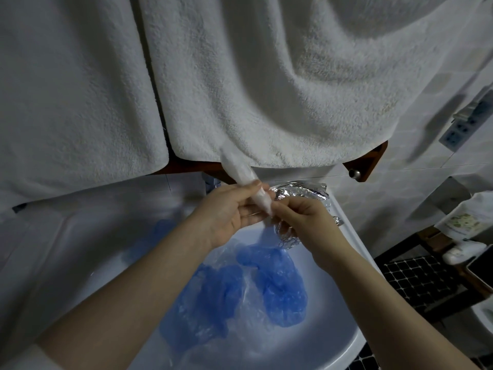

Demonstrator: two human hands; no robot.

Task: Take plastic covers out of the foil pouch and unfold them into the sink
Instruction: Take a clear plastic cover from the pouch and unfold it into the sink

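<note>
Both hands, left [229, 209] and right [301, 220], pinch 1 rolled cover [246, 180]; thin plastic may tear, or slip outside the sink [344, 340].

Above the sink [344, 228], the left hand [226, 212] grips a rolled white plastic cover [244, 180], and the right hand [306, 217] pinches its lower end. The foil pouch [301, 193] lies on the sink's far rim just behind the hands. Blue covers [269, 287] lie crumpled in the basin. White towels [240, 81] hang above.
</note>
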